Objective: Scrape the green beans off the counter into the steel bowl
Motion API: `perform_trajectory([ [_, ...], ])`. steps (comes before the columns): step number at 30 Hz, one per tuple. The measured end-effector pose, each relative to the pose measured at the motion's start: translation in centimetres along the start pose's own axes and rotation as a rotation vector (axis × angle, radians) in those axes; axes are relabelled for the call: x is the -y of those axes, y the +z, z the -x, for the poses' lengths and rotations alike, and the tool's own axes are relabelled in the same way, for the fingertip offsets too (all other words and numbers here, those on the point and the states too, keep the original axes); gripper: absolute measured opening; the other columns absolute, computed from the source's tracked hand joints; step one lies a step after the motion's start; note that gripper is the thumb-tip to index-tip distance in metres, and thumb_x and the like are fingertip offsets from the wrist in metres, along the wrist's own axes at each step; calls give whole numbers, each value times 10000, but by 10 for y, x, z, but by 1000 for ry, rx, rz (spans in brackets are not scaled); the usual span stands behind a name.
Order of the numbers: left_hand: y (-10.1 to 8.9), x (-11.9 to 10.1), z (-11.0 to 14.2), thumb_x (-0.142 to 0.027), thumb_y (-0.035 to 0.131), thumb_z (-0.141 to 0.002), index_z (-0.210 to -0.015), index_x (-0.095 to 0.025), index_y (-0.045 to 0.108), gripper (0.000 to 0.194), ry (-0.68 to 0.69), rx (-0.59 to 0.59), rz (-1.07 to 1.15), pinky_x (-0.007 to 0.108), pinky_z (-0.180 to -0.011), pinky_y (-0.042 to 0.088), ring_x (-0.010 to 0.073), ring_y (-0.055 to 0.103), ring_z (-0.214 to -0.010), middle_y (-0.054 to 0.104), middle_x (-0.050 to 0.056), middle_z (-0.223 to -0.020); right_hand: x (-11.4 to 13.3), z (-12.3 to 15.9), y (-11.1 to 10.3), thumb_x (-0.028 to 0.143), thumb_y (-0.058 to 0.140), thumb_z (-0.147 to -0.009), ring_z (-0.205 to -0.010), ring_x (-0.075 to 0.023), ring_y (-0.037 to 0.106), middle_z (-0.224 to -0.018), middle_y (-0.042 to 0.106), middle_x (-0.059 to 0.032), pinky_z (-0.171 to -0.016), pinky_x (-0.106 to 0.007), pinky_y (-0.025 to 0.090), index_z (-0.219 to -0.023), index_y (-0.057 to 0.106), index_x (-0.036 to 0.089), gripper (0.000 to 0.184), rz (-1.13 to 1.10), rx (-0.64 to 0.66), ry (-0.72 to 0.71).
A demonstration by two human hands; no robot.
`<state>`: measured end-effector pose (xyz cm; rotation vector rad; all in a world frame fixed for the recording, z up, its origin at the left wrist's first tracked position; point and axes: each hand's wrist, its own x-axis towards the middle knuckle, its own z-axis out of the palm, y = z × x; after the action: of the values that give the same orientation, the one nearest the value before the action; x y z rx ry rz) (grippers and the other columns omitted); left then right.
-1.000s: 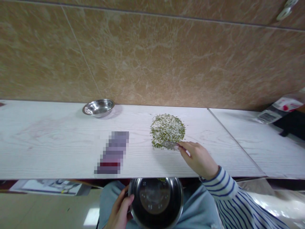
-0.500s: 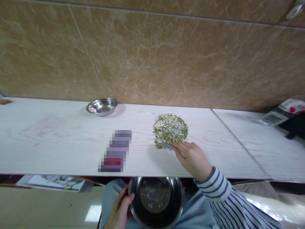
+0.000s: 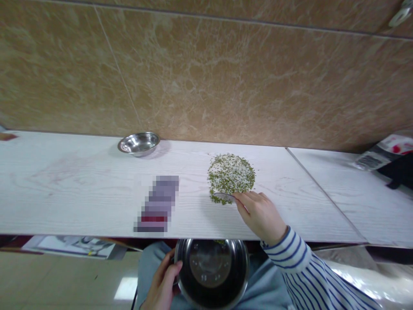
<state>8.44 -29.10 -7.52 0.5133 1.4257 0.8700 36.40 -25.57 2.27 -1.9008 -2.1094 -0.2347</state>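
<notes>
At centre of frame, the right hand [image 3: 262, 216] has its fingers closed on one end of a thin metal utensil [image 3: 223, 196], evidently leaving the rest free to meet the near edge of the green grains [image 3: 231, 173] on the table [image 3: 80, 198]. The utensil's long axis runs nearly crosswise, its free tip pointing left and slightly upward. At lower centre, the left hand [image 3: 165, 275] grasps the left side of a metal pot [image 3: 208, 296], apparently to steady it mouth-up over the lap, beside the table's edge.
</notes>
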Motion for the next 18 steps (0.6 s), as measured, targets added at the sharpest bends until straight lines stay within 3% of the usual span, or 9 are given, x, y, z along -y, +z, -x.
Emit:
perform_trajectory([
  [9, 2, -1, -1, -412, 731, -701, -1105, -211, 706, 452, -9, 43, 34, 337, -769, 557, 322, 603, -1207, 766, 74, -1094, 4, -14, -1, 214, 469, -1000, -835, -189, 686, -926, 764, -58, -716, -300, 404, -1087, 691, 211, 238, 42, -9, 47],
  [18, -1, -1, -1, -427, 720, -705, -1149, -213, 695, 494, 7, 26, -11, 375, -779, 563, 314, 693, -1026, 757, 96, -1132, 8, -23, 4, 194, 481, -996, -887, -194, 689, -957, 762, -62, -757, -300, 422, -1115, 672, 203, 225, 66, 50, 29],
])
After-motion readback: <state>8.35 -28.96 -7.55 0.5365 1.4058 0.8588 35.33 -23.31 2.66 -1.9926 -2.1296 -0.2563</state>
